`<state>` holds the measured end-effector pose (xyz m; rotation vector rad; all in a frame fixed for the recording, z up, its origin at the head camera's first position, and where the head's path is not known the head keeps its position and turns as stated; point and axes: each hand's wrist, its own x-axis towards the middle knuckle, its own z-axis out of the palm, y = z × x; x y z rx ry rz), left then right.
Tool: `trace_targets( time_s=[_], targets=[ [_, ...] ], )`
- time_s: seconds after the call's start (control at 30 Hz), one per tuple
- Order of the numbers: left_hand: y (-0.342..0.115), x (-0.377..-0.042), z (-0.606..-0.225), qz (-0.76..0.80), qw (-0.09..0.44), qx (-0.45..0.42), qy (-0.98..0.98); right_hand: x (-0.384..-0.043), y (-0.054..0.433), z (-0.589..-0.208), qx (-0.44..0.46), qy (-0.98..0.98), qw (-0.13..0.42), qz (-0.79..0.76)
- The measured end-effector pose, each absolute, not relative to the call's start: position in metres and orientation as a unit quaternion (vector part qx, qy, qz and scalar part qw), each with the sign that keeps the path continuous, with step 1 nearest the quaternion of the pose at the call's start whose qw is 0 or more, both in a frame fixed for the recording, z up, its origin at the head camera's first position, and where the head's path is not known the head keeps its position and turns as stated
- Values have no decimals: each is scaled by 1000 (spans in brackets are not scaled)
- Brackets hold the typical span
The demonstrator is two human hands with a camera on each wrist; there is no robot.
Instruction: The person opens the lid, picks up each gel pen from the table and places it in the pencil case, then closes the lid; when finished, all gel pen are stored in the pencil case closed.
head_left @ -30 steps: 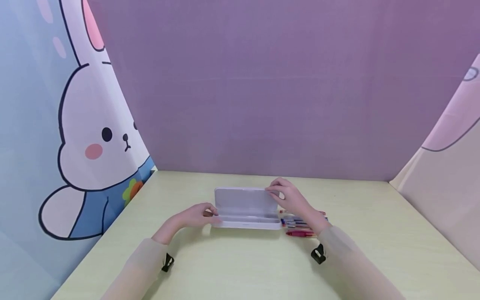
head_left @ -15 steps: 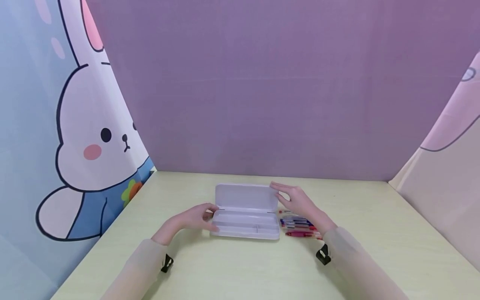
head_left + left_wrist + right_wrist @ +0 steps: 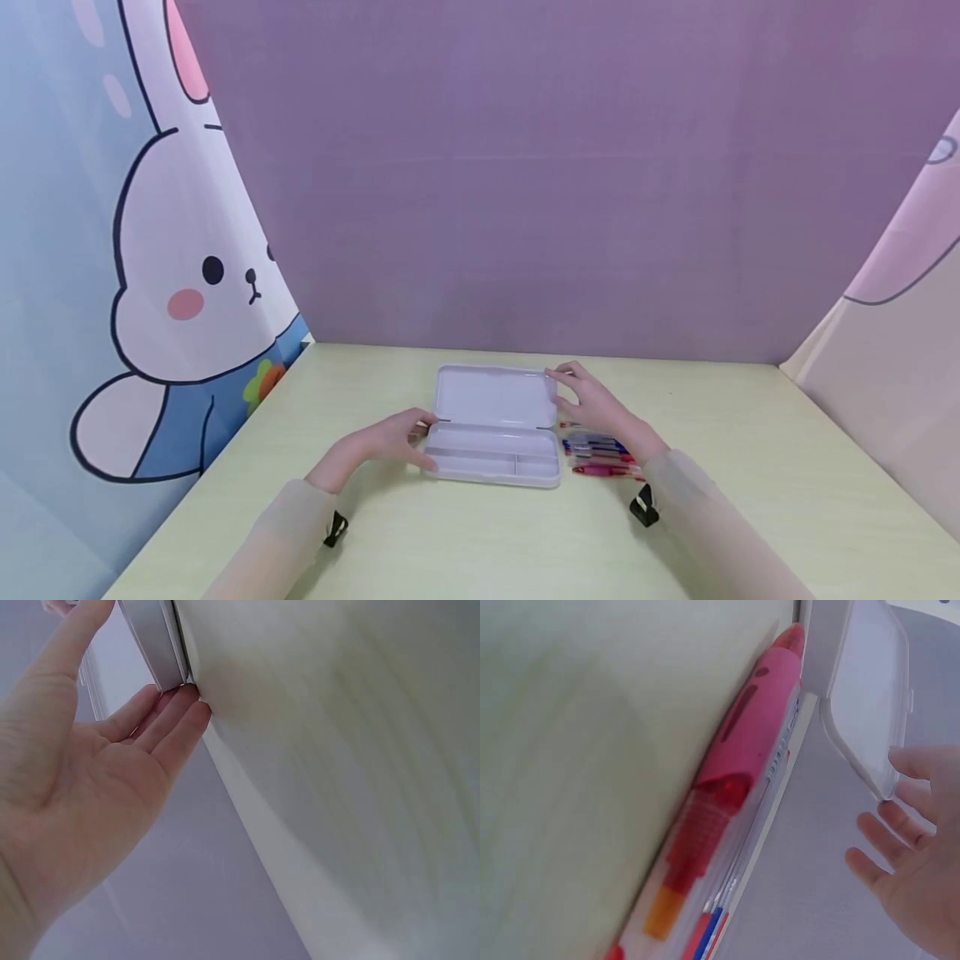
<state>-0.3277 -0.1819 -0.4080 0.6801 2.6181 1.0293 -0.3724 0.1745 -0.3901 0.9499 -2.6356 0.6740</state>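
Note:
A white pencil case (image 3: pixel 487 467) lies on the table with its lid (image 3: pixel 495 396) swung up and back, showing an inside split by dividers. My left hand (image 3: pixel 390 437) holds the case's left end, thumb at the front corner and fingers farther back; in the left wrist view the fingertips (image 3: pixel 180 712) touch that end. At the lid's right edge, my right hand (image 3: pixel 596 408) pinches the upper corner between thumb and fingers, the other fingers (image 3: pixel 870 870) spread loosely. Several pens (image 3: pixel 596 450) lie just right of the case, one with a pink barrel (image 3: pixel 750 727).
The pale wooden table (image 3: pixel 480 550) runs back to a purple cloth backdrop (image 3: pixel 525 183). A rabbit-print curtain (image 3: pixel 187 233) hangs along the left, and a light printed curtain (image 3: pixel 900 350) along the right. The right forearm passes close beside the pens.
The lid has tipped farther back with my right hand at its edge, and the case's base has come down flat, so its compartments show more. My left hand stays at the left end.

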Motion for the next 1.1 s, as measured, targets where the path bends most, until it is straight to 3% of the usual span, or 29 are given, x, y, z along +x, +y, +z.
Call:
trace_targets(
  time_s=[1.1],
  targets=[
    [-178,-327,-407,342,117,224,905,-383,176,-389,282,-929,14,239]
  ],
)
